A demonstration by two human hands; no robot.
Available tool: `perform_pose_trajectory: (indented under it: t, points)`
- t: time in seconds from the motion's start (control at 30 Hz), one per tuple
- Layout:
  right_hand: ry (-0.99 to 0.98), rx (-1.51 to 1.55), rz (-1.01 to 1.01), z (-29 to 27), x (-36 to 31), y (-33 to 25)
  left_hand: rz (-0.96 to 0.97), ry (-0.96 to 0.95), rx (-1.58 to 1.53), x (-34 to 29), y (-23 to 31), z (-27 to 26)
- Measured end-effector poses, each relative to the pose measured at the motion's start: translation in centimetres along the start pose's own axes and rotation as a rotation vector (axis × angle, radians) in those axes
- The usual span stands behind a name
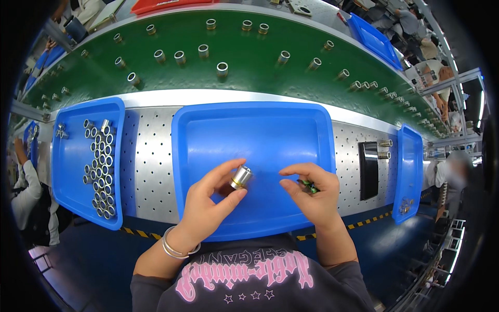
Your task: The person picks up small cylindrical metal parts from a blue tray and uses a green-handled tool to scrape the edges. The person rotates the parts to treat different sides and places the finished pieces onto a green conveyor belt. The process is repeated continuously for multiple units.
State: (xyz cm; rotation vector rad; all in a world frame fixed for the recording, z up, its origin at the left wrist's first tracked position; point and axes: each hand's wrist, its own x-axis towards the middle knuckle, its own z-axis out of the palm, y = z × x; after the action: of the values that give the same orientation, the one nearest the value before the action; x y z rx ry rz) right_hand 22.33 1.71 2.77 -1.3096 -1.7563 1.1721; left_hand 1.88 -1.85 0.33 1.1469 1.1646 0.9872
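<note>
Between the thumb and fingers of my left hand (208,197) is a short, shiny metal sleeve (240,178), tilted, with a yellowish band near its lower end. It is held over the near half of a large blue tray (254,130). My right hand (319,200) is to the right of the sleeve, apart from it. Its thumb and forefinger are spread, while the other fingers curl around small green and black pieces (309,186); their exact kind is too small to tell.
Beyond the tray runs a green belt (249,80) with many metal sleeves standing on it. At left, a blue tray (73,156) holds grouped sleeves. On the right, a dark flat slab (369,171) and two sleeves (384,155) lie before another blue tray (408,171).
</note>
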Motion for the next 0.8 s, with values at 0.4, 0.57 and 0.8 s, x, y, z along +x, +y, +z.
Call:
perform_pose_trajectory:
  t: [0.4, 0.57, 0.8]
  points:
    - [-0.076, 0.045, -0.121, 0.3, 8.5, 1.4, 0.414, 0.106, 0.674, 1.7, 1.1, -3.1]
    - [0.264, -0.514, -0.029, -1.7, 18.8, 2.9, 0.261, -0.307, 0.734, 1.8, 0.3, -5.1]
    - [0.338, -0.69, -0.25, 1.3, 22.2, 4.9, 0.389, -0.146, 0.639, 0.5, 0.1, -5.6]
